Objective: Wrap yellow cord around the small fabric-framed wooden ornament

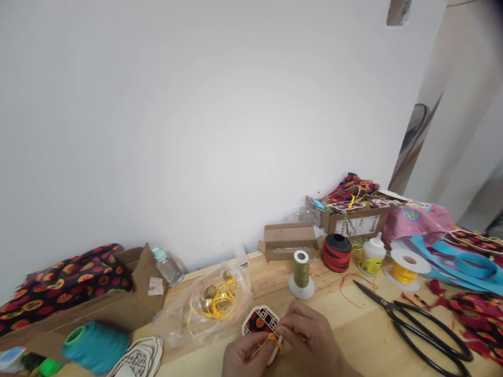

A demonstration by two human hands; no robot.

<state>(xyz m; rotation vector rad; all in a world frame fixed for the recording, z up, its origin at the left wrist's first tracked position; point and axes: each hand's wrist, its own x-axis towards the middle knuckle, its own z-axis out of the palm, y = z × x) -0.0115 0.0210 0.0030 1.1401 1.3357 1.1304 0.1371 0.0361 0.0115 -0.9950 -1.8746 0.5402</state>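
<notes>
Low in the head view, my left hand (243,358) and my right hand (308,337) meet over a small white lattice ornament (259,322) faced with black-and-red patterned fabric. Both hands pinch a short yellow cord (269,340) at the ornament's lower edge, fingers pressed together. The ornament lies partly under my fingers on the wooden table (346,319).
A clear bag with yellow cords and gold beads (214,301) lies left of the hands. An olive thread spool (301,272), red ribbon roll (337,252), glue bottle (372,255), yellow spool (404,269) and black scissors (416,324) sit right. A teal spool (94,345) and cardboard boxes stand left.
</notes>
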